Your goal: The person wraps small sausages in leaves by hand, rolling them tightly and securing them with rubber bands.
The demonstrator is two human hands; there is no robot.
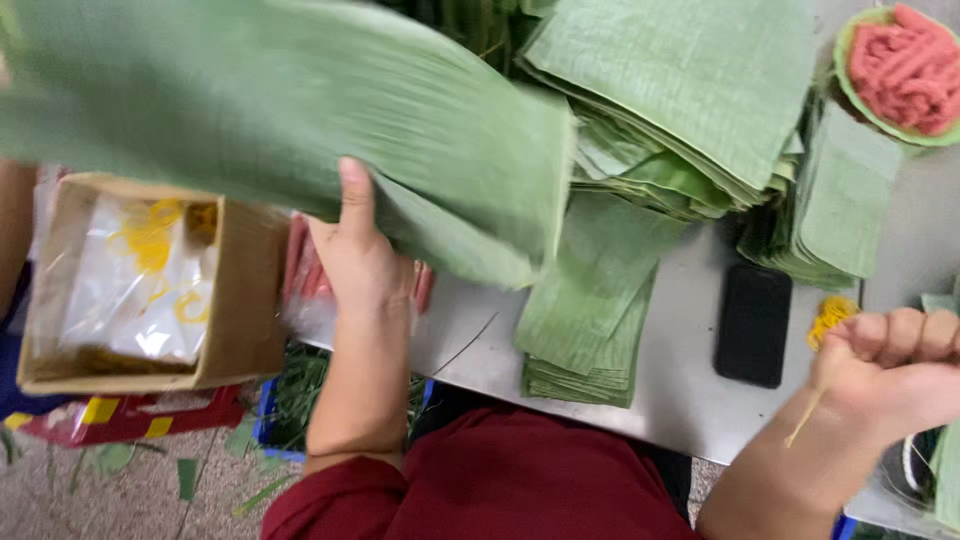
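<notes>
Cardboard comes first on my far left: an open brown box (235, 330) sits at the desk's edge, with clear plastic bags of yellow rubber bands (150, 245) inside it. Below the box I see a speckled floor (130, 495) littered with green leaf scraps, plus a red and yellow package (120, 415). My left hand (360, 260) reaches up over the desk, its fingers (355, 195) closed on the lower edge of a large banana leaf (290, 110), thumb pressed flat against it. That leaf is lifted above the desk and blurred, spreading across the upper left of my view. Just under the hand lies a clear packet with something red in it (300, 275). My dark red clothing (500, 480) fills the bottom centre. The desk (680, 390) is bare grey metal, dull and scuffed. On it, right of the hand, lies a neat stack of narrow leaf strips (590, 320), and behind it a tall pile of broad cut leaf sheets (690, 90). A black phone (753, 325) lies flat, near another leaf stack (840, 200). Top right stands a green bowl (845, 85) of pink minced meat (910, 70). A loose clump of yellow bands (830, 315) rests just beside my right hand (895, 370), whose fingers are curled into a tight fist around a thin pale string (805, 420) that hangs from it
</notes>
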